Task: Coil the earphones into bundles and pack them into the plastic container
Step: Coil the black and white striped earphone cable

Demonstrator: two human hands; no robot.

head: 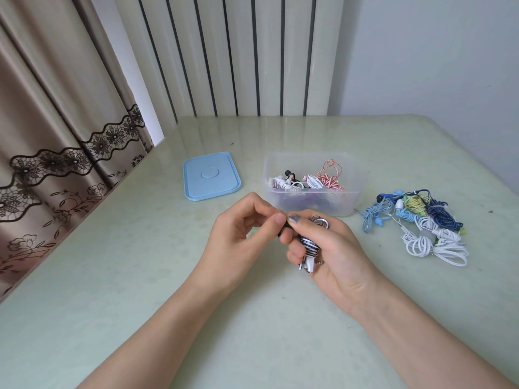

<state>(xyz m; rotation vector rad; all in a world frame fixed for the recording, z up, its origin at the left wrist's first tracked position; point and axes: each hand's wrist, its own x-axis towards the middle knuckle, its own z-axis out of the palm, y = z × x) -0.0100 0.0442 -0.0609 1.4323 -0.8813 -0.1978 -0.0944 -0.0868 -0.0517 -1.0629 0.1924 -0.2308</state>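
Both hands meet over the middle of the table (140,276), and the right hand (328,248) has its fingers curled round a black-and-white striped bundle (309,245), held clear of the surface. Its long axis runs near-upright in the fist, tilted a little, one looped end poking out the top toward the container (311,203), the white end sticking out below the little finger. The left hand (244,234) comes in from the side, thumb and forefinger pinched at the bundle's top, just by the right thumb; what they pinch is too small to tell. Right behind the hands, near the far edge, stands the clear container, open, with red-white, white and black coils inside; something purple shows through its wall, blurred. The blue lid (212,176) lies flat to its left, apart from it. Toward the right edge sits a loose pile (415,223) of blue, navy, yellow and white earphones, tangled, cords overlapping so single sets are hard to separate. Much of the bundle's middle is hidden by the fingers.
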